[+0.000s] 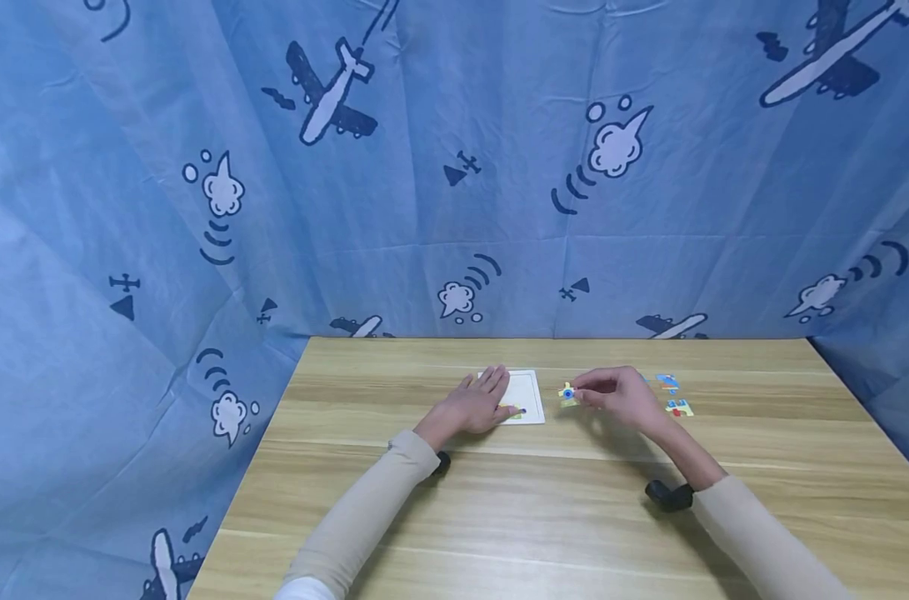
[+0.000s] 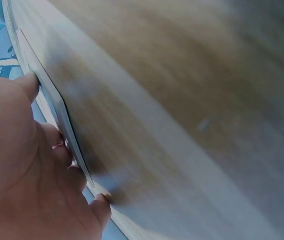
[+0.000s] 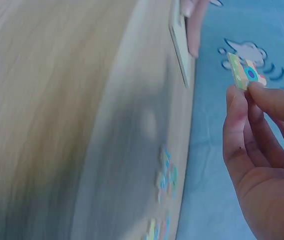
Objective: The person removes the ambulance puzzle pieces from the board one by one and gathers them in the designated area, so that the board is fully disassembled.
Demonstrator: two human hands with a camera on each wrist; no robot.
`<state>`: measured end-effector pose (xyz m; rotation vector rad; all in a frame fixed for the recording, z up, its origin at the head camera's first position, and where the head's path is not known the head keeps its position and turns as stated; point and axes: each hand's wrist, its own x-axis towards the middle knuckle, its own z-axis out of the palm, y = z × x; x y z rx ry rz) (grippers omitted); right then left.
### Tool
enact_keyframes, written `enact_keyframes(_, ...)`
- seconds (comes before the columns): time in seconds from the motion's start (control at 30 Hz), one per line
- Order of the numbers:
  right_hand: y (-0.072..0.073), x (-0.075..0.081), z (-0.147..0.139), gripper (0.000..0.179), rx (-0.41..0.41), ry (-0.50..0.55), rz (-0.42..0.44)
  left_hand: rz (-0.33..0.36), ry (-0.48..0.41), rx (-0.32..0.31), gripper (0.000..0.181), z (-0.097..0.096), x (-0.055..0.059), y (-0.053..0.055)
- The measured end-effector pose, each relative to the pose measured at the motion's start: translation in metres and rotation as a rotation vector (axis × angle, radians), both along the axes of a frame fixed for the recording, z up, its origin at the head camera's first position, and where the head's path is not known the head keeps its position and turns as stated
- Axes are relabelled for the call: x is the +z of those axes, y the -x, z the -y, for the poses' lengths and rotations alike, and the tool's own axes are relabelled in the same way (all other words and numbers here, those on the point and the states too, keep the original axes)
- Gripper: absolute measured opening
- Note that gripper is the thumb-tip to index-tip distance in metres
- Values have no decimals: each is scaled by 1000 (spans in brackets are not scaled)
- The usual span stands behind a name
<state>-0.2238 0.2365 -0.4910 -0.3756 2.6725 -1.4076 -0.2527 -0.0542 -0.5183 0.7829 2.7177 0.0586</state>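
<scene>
A white puzzle tray [image 1: 527,398] with a raised border lies flat on the table. My left hand [image 1: 478,404] rests on its left part with fingers spread, and a yellow piece [image 1: 511,410] shows beside the thumb inside the tray. In the left wrist view the left hand [image 2: 37,165] lies along the tray's edge [image 2: 57,102]. My right hand [image 1: 621,398] pinches a yellow puzzle piece [image 1: 567,395] with a blue round spot, held just right of the tray. The right wrist view shows this piece [image 3: 246,72] between the thumb and fingertips of the right hand [image 3: 266,150].
On the wooden table [image 1: 514,517], right of the right hand, lie a blue puzzle piece [image 1: 667,382] and a yellow and red one [image 1: 679,408]. A blue curtain [image 1: 499,208] with airplane prints hangs behind the table's far edge.
</scene>
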Motion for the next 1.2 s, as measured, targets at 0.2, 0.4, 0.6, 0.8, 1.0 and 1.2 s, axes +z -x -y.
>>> enact_keyframes(0.2, -7, 7, -30, 26, -10, 58, -10, 5, 0, 6, 77, 0, 0, 0)
enact_keyframes(0.4, -19, 13, -64, 30, -94, 48, -18, 15, -6, 13, 77, -1, 0, 0)
enact_keyframes(0.6, -31, 12, -99, 35, -138, 50, -5, 17, -17, 14, 77, -1, 1, -1)
enact_keyframes(0.8, -43, 2, -127, 37, -157, -26, 65, 28, -15, 16, 78, -1, -1, 0)
enact_keyframes(1.0, -51, -9, -146, 40, -184, -131, 145, 50, -7, 29, 78, -2, -3, 1)
enact_keyframes(1.2, -53, -16, -160, 42, -201, -150, 229, 29, -12, 18, 77, -2, 1, -1)
